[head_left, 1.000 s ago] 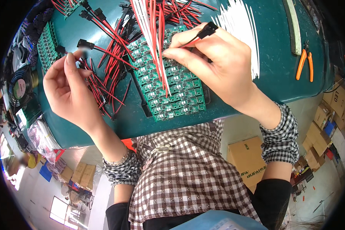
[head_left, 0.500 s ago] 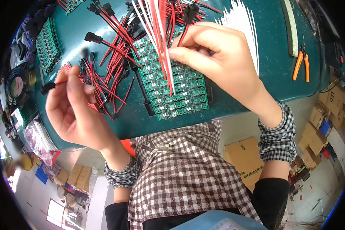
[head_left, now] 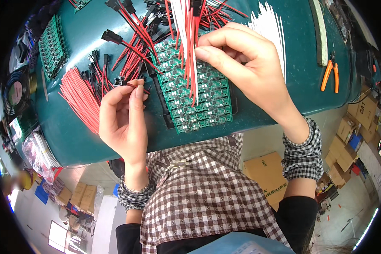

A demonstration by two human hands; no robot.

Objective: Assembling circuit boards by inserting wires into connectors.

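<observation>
My left hand (head_left: 125, 122) is closed in a pinch on a short connector lead, whose black plug (head_left: 120, 81) sticks out left of the fingertips. Over the middle of the green circuit board panel (head_left: 182, 114), my right hand (head_left: 249, 63) pinches at a cluster of red and white wires (head_left: 192, 63). A black plug (head_left: 195, 7) shows at the top of that cluster. Which of the wires lie between the right fingertips is hard to make out. The panel rests on a black tray (head_left: 169, 122), seen along its edge.
Red wires (head_left: 78, 97) lie fanned beside my left hand. Black-plugged leads (head_left: 135, 46) are heaped behind it. White wires (head_left: 269, 21) lie beyond my right hand, with orange-handled cutters (head_left: 329, 76) farther right. More circuit boards (head_left: 53, 48) sit at the far left of the green table (head_left: 300, 91).
My left hand has moved right toward the panel with its lead, uncovering the fanned red wires. My right hand has shifted slightly, and the wire cluster with its plug has moved a little.
</observation>
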